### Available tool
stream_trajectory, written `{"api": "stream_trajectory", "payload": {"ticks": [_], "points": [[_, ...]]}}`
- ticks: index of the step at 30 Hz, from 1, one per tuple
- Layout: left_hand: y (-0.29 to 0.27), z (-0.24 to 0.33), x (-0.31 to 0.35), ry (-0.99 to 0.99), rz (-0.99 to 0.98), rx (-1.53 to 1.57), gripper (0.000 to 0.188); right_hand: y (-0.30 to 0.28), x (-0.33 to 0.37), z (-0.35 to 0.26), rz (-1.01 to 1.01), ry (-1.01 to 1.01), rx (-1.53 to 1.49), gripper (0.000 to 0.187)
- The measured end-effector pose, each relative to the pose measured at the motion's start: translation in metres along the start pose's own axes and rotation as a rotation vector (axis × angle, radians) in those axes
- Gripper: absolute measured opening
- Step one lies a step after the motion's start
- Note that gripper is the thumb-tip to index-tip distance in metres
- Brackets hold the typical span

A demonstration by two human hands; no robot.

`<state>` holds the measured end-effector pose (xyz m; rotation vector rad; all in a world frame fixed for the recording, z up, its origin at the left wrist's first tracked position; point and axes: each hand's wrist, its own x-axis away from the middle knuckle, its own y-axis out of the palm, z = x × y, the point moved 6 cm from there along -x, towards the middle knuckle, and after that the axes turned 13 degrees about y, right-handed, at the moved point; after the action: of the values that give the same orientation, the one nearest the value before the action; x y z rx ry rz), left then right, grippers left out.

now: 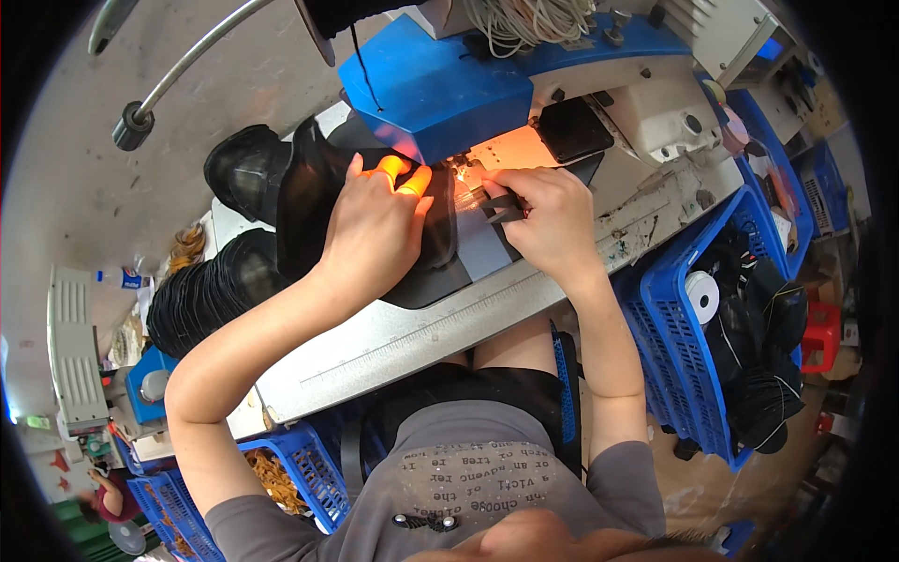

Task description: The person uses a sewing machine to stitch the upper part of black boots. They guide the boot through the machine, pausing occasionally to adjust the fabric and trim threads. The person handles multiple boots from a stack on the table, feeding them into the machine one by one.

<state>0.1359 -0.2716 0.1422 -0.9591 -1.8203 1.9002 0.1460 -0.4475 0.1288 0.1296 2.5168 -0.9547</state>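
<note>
A blue sewing machine (435, 89) stands over the worktable, its lamp lighting the needle area. My left hand (375, 220) lies on a black fabric piece (436, 229) left of the needle, fingers spread and reaching forward, with yellow finger covers (413, 181) on two of them. To the right of the needle, my right hand (552, 214) pinches a narrow black strip (504, 206) between thumb and fingers. Under the machine head, the exact spot where strip and fabric meet is too small to make out.
Black moulded cup-shaped pieces (248, 169) and a stack of black pieces (211, 295) sit at the left. A dark flat device (574, 129) rests on the machine bed. A blue basket (670, 347) holds black goods and a white roll (701, 296). A metal lamp arm (192, 64) hangs upper left.
</note>
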Motion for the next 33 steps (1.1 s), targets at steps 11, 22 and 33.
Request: {"api": "stream_trajectory", "payload": {"ticks": [11,22,33], "points": [[-0.014,0.017,0.004,0.216,-0.096,0.049,0.032,0.002,0.0,0.001,0.037,-0.007,0.004,0.02],[-0.01,-0.015,-0.007,0.211,-0.232,-0.238,0.033,0.002,0.001,0.001,0.024,-0.014,-0.003,0.024],[-0.003,0.006,-0.001,-0.055,-0.122,-0.505,0.033,0.001,0.001,-0.001,0.042,-0.025,-0.01,0.025]]}}
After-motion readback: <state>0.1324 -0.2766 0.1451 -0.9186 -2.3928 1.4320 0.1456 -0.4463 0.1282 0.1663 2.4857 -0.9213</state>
